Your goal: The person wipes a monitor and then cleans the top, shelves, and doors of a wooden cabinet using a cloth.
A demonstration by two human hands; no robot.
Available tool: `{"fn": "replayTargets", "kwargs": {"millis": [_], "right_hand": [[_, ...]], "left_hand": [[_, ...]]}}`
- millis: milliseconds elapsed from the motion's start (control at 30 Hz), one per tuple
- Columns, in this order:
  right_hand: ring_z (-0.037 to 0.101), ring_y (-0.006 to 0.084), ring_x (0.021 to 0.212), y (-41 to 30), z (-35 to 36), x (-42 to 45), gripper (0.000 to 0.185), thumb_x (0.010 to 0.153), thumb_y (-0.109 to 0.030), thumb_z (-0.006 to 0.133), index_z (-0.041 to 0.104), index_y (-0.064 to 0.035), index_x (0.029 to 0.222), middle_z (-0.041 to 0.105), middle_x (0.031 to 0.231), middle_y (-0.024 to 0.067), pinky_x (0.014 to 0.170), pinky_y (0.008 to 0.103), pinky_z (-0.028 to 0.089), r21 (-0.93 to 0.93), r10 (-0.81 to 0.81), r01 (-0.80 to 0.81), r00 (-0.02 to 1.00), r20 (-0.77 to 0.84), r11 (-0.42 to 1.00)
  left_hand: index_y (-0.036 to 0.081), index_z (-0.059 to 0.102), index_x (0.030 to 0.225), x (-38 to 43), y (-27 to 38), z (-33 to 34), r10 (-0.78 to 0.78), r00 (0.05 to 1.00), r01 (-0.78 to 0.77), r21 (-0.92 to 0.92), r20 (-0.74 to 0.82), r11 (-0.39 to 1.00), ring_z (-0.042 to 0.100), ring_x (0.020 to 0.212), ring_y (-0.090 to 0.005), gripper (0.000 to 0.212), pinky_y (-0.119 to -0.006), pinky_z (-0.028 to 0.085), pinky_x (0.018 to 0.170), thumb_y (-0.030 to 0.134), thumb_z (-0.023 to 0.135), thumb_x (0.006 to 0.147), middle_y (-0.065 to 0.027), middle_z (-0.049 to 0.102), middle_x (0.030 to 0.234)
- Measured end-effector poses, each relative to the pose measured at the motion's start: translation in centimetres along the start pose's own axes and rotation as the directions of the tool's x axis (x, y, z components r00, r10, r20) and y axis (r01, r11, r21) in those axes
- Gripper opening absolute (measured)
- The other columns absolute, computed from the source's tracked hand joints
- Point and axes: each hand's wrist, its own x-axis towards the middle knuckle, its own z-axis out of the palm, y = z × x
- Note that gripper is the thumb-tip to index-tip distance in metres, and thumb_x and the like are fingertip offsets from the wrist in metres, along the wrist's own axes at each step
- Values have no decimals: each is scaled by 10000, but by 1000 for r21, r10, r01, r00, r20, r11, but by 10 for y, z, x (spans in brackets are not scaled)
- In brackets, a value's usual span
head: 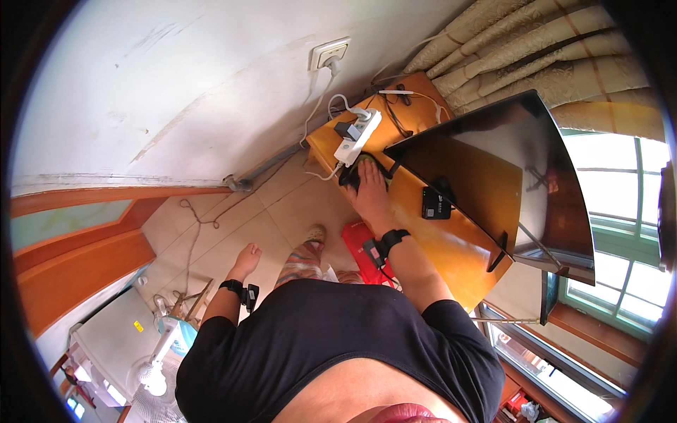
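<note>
My right hand (372,193) lies palm down, fingers stretched, on a dark thing with a greenish middle (346,176), perhaps a cloth, at the near-wall edge of the wooden table (423,238). Whether the fingers grip it is hidden. My left hand (247,260) hangs over the tiled floor with its fingers curled and nothing seen in it. Just beyond my right fingertips is a white power strip (359,136) with a plug and a dark adapter in it. A black box with small green lights (436,203) sits beside the television (492,185).
The power strip's cable runs to the wall socket (330,53). More cables lie at the table's far end, by the curtain (529,47). A red bag (362,251) is on the floor beside the table; a white fan (153,375) stands behind on the left.
</note>
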Motion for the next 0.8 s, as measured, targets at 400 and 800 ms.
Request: {"fn": "replayTargets", "kwargs": {"millis": [400, 800], "right_hand": [[280, 534, 1345, 17, 11, 70, 868, 883, -311, 612, 128, 90, 1482, 114, 1544, 325, 1073, 550, 346, -20, 390, -389, 919, 59, 921], [174, 386, 1456, -19, 8, -65, 877, 827, -296, 657, 198, 8, 1510, 175, 1578, 197, 1181, 484, 190, -111, 44, -27, 988, 146, 993]], "left_hand": [[25, 561, 1056, -11, -27, 9, -65, 989, 31, -247, -134, 969, 600, 910, -264, 273, -352, 462, 839, 274, 545, 947, -124, 636, 953], [-44, 571, 1213, -16, -42, 7, -205, 975, 215, -148, 83, 965, 627, 1082, -264, 434, -347, 468, 932, 301, 530, 953, -183, 669, 1140]]}}
